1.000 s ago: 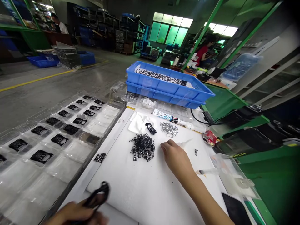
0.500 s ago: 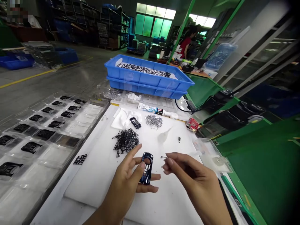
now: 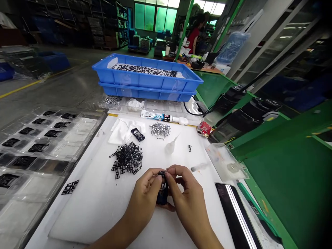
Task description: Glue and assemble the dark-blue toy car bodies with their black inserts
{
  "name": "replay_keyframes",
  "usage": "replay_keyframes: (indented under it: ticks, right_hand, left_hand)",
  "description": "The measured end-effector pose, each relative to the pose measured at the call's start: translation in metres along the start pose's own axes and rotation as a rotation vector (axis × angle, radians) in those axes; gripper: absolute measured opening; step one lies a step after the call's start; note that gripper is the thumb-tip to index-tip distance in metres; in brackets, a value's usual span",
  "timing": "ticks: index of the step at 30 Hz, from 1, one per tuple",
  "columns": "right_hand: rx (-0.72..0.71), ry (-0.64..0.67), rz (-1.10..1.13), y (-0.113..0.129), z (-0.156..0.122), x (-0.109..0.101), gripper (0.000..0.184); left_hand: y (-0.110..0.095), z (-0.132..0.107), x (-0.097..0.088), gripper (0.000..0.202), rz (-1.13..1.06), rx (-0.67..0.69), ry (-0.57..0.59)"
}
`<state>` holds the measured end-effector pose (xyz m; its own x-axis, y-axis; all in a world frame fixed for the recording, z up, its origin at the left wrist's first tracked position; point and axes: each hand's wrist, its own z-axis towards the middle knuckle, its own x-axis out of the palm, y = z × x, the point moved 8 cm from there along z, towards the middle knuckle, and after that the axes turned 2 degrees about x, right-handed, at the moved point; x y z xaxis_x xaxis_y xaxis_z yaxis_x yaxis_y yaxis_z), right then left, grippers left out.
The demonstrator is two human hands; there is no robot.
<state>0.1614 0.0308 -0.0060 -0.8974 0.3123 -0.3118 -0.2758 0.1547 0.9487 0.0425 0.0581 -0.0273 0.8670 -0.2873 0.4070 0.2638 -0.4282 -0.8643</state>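
My left hand [image 3: 146, 188] is closed around a small dark blue toy car body [image 3: 162, 193], held upright over the white foam sheet [image 3: 98, 207]. My right hand [image 3: 185, 193] meets it from the other side. Its thumb and finger are pinched at the car's far end, touching it or very close. What sits between those fingertips is hidden. Beyond the hands lie a pile of black plastic frame pieces [image 3: 128, 157], a heap of small silver metal parts [image 3: 160, 129] and a second dark toy car body [image 3: 137, 134] by a white cloth [image 3: 120, 129].
Stacked blue bins [image 3: 147, 81] stand at the back, behind a glue tube [image 3: 155, 116]. A clear dropper bottle [image 3: 170, 147] and a loose black piece [image 3: 190, 148] lie ahead. Clear blister trays [image 3: 52, 152] line the left. A red box [image 3: 204, 128] and green panel [image 3: 282, 173] are right.
My right hand has moved left to the car body, bringing the thin metal part it pinched, now out of sight. My left fingers have curled in. The view has shifted right.
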Motion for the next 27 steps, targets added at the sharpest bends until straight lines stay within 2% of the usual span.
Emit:
replay_keyframes:
  ticks: [3,7,8,10,13,14,16,17,19,21,24,27]
  right_hand:
    - [0.021,0.012,0.000,-0.002,-0.002,0.008,0.025]
    - [0.160,0.098,0.191,-0.003,-0.012,0.019,0.030]
    - [0.155,0.093,0.187,-0.001,-0.016,0.017,0.031]
    - [0.014,-0.034,0.000,0.009,-0.025,-0.002,0.027]
    - [-0.301,-0.427,-0.491,0.024,-0.050,-0.050,0.019]
    - [-0.329,-0.540,-0.632,0.022,-0.058,-0.066,0.020]
    - [-0.242,-0.641,-0.847,0.002,-0.062,-0.095,0.032]
    - [-0.167,-0.635,-0.915,-0.011,-0.059,-0.107,0.041]
    - [-0.062,-0.541,-0.989,-0.035,-0.050,-0.120,0.053]
    - [-0.083,-0.437,-1.022,-0.047,-0.043,-0.121,0.053]
    - [-0.171,-0.404,-1.076,-0.043,-0.044,-0.115,0.044]
    - [-0.245,-0.519,-1.048,-0.021,-0.059,-0.111,0.036]
  left_hand:
    - [-0.007,-0.004,-0.004,0.025,0.133,0.087,-0.040]
    - [-0.006,-0.010,-0.005,0.031,0.207,0.074,-0.056]
    - [-0.005,-0.010,-0.005,0.031,0.205,0.065,-0.049]
    - [-0.002,-0.010,-0.005,0.030,0.178,0.043,-0.036]
    - [0.005,-0.008,-0.006,0.031,0.124,-0.023,-0.020]
    - [0.006,-0.008,-0.006,0.032,0.112,-0.042,-0.010]
    - [0.009,-0.007,-0.005,0.033,0.105,-0.076,0.015]
    - [0.010,-0.008,-0.004,0.033,0.105,-0.090,0.026]
    - [0.011,-0.008,-0.002,0.033,0.105,-0.108,0.047]
    - [0.010,-0.008,-0.001,0.032,0.105,-0.118,0.064]
    - [0.008,-0.008,0.000,0.029,0.103,-0.119,0.068]
    - [0.008,-0.008,-0.001,0.026,0.108,-0.118,0.062]
